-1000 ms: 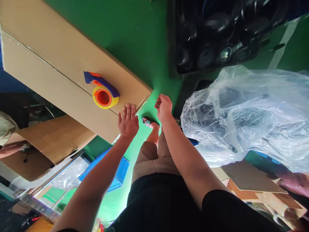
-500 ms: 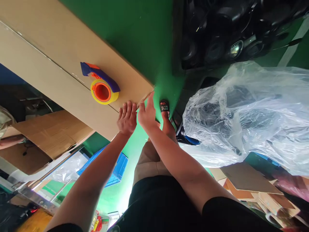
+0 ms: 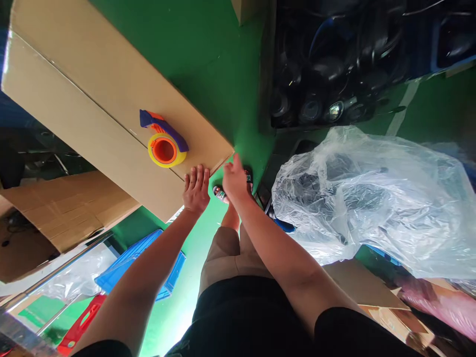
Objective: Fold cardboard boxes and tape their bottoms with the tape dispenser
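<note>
A long closed cardboard box (image 3: pixel 111 84) stretches from the upper left to just in front of me, with a seam along its top. My left hand (image 3: pixel 196 191) lies at its near end, fingers spread flat on the top. A tape dispenser (image 3: pixel 171 130) with a blue and orange body and a yellow roll rests on the box, just beyond those fingers. My right hand (image 3: pixel 237 182) is beside the near right corner, slightly blurred, its index finger pointing forward and nothing visible in it. Whether it touches the box edge I cannot tell.
Large clear plastic wrapping (image 3: pixel 372 198) bulges on the right, below a dark crate of black parts (image 3: pixel 327 64). A blue crate (image 3: pixel 130 258) sits on the green floor (image 3: pixel 148 225) at lower left, near an open carton (image 3: pixel 70 208). Cardboard pieces (image 3: pixel 364 282) lie lower right.
My right hand has drawn slightly back and right from the box's end edge, its fingers more bent. My left hand stays on the box. The view has shifted, and both my feet now show.
</note>
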Motion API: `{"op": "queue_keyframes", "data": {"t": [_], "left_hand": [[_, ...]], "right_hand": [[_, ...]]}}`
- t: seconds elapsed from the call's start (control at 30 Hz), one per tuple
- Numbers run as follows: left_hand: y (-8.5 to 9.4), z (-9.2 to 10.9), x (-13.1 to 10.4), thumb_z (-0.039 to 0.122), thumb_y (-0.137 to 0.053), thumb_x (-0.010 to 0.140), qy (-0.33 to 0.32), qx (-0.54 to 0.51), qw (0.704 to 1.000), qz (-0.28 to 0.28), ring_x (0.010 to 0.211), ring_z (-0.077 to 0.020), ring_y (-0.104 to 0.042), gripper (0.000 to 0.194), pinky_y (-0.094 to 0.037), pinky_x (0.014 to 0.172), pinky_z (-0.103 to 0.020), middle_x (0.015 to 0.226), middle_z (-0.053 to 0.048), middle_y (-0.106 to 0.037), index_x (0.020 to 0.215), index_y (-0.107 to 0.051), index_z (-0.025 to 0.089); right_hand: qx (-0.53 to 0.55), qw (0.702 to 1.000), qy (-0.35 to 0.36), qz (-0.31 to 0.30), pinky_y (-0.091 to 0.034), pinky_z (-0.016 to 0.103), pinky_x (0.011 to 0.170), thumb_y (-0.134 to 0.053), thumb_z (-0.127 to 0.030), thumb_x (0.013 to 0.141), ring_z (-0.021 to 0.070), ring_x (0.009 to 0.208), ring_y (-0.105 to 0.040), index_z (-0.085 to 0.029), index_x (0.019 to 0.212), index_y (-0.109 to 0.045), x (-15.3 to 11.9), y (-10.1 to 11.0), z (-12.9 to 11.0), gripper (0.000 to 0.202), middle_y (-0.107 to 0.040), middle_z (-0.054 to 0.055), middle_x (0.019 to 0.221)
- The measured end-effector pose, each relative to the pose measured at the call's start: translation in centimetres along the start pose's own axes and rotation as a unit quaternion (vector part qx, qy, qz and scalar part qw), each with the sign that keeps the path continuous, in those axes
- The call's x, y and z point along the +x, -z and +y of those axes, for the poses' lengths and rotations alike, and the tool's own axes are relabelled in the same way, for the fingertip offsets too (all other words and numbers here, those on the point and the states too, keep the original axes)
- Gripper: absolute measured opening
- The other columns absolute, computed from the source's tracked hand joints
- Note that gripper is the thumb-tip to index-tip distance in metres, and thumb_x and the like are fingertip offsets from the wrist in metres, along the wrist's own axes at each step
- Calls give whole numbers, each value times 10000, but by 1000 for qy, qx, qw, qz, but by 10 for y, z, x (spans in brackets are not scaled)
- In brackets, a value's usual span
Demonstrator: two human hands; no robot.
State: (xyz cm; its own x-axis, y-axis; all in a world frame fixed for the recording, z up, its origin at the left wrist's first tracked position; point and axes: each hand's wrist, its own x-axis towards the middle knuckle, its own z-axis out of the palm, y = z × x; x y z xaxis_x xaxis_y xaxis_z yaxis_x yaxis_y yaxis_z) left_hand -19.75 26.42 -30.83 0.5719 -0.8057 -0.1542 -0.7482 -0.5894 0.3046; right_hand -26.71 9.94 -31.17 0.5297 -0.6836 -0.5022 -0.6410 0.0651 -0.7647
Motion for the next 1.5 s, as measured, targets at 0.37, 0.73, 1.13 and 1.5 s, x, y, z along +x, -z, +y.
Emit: {"op": "queue_keyframes", "data": {"t": [0.37,0.73,1.13,1.5], "left_hand": [[-1,3,-2,134,-396,1071,-3,-7,1000,-4,1672,-276,-219,634,-156,1407,-565,1725,-142,-403,1700,-459,182],[4,3,-4,136,-388,1078,3,-14,1000,-7,1665,-267,-210,627,-142,1405,-563,1715,-140,-399,1699,-460,187],[8,4,-2,184,-380,1102,31,-26,999,-27,1654,-284,-234,573,-151,1405,-565,1699,-147,-418,1655,-533,178],[7,1,-4,222,-386,1115,35,-25,999,-24,1657,-303,-252,565,-172,1402,-582,1705,-161,-420,1659,-529,171]], "right_hand": [[-147,946,273,-94,-586,455,1045,-562,-231,992,272,1109,-704,-238,926,-752,100,82,22,202,-779,99,1087],[-97,980,159,-72,-581,387,870,-476,-271,1022,243,916,-667,-244,904,-633,60,77,21,199,-714,97,977],[30,998,23,-50,-577,401,859,-563,-339,990,212,796,-681,-265,886,-616,68,59,19,138,-716,23,848],[344,918,-164,-112,-518,268,665,-811,-305,745,126,677,-643,-228,823,-618,76,58,12,223,-671,-32,728]]}}
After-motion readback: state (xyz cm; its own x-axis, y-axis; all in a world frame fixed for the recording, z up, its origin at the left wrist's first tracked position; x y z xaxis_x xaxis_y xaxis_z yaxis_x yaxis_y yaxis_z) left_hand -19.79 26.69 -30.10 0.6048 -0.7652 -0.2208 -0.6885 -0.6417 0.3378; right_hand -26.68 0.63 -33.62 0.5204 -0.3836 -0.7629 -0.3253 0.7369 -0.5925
